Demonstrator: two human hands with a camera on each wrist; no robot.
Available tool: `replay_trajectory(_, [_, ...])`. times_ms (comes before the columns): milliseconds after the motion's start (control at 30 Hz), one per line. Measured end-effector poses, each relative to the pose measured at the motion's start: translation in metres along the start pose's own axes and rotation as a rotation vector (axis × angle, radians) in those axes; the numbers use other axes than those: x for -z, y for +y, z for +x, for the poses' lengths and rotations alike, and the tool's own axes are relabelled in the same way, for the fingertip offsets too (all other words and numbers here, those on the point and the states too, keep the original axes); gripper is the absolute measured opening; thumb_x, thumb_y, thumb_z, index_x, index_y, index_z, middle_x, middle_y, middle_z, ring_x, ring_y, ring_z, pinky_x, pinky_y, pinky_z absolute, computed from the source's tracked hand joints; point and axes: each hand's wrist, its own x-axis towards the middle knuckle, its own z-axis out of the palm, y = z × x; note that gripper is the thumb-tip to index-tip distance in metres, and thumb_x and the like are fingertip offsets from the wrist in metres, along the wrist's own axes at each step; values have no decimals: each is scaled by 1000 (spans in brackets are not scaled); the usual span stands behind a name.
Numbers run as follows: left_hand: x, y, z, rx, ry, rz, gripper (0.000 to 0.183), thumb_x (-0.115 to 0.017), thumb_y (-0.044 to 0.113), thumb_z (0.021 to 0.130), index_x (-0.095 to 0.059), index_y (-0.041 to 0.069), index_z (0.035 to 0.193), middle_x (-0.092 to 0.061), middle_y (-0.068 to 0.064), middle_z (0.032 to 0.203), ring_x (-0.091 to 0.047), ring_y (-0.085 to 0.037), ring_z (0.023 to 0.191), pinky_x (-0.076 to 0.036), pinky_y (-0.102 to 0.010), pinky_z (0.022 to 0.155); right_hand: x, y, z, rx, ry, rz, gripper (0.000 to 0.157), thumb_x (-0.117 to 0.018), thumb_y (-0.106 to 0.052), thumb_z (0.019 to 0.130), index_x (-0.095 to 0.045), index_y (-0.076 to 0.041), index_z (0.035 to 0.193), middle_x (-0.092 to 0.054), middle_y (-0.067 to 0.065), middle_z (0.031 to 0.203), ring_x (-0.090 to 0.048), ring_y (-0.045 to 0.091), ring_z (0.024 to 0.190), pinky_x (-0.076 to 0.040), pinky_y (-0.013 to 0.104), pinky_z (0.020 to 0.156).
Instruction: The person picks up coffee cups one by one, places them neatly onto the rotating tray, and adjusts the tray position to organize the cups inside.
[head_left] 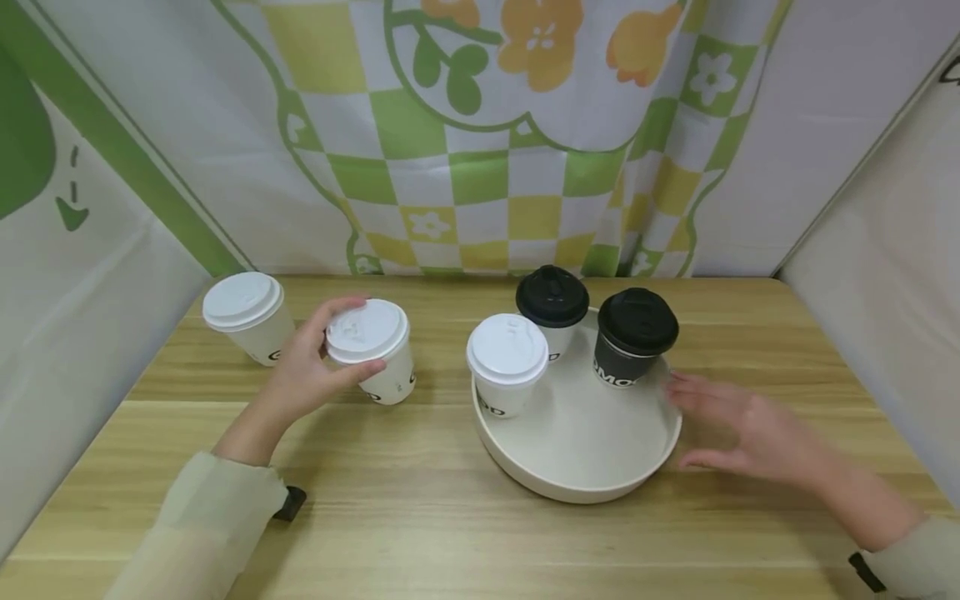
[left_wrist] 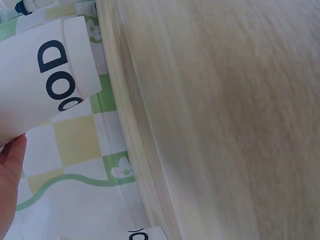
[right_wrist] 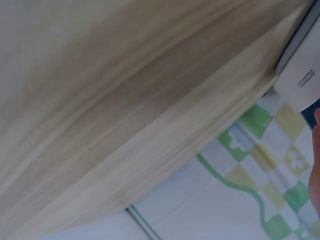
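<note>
My left hand (head_left: 309, 367) grips a white paper cup (head_left: 392, 380) with a white lid, thumb and fingers around its upper part. In the left wrist view this cup (left_wrist: 30, 80) shows dark lettering, and its base appears above the table's back edge. Another white-lidded cup (head_left: 258, 333) stands just left of that hand. On the right, a round cream tray (head_left: 592, 450) holds a white-lidded cup (head_left: 506, 367), a white cup with a black lid (head_left: 552, 300) and a dark cup with a black lid (head_left: 636, 333). My right hand (head_left: 750, 433) reaches to the tray's right rim, fingers extended and thumb apart.
The wooden table (head_left: 405, 517) carries everything. Behind it hangs a checkered green, yellow and white curtain (head_left: 480, 192). White fabric walls (head_left: 90, 308) close in the left and right sides.
</note>
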Motion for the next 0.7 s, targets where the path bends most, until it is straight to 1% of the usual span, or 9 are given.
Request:
replay_trajectory(67, [0,0,0,1,-2,-1,74,-84,13,79,-45,11,142,-48,-12,149,-51,-31,126,-38,-15,94,-1,7,1,1,14,23,71,-72,-60,79,-69,-2,119,-53,1,145,-40,2,141,-29,11,113])
replay_trajectory(133, [-1,1,0,5,-2,2,74,-84,13,79,-45,11,142,-48,-11,149,-50,-30,126,-38,-15,95,-2,13,3,0,17,31,72,-74,-60,76,-69,-2,117,-56,5,143,-41,2,141,-30,11,113])
replay_trajectory(267, [-1,0,-1,5,1,2,75,-84,13,78,-45,11,142,-49,-12,148,-50,-30,126,-37,-14,95,-2,17,7,-29,-5,41,69,-82,-55,68,-72,-3,112,-68,13,126,-41,0,140,-30,10,112])
replay_trajectory(367, [-1,-1,-1,-5,2,11,75,-84,13,78,-45,11,142,-49,-12,147,-51,-29,125,-37,-12,94,-3,18,8,-49,-12,53,66,-87,-50,62,-73,-7,110,-70,15,119,-42,-1,139,-29,10,113])
replay_trajectory(467, [-1,0,-1,-12,6,23,75,-84,13,78,-45,11,142,-49,-12,147,-50,-29,125,-37,-12,93,-5,19,6,-50,-5,65,66,-88,-49,61,-73,-7,110,-70,14,119,-43,1,138,-29,10,113])
replay_trajectory(700, [-2,3,-1,1,-14,41,76,-85,16,79,-45,14,144,-50,-10,146,-50,-25,125,-39,-15,93,-5,14,4,-63,-5,19,66,-85,-54,63,-73,-9,110,-70,16,119,-44,-2,137,-27,7,112])
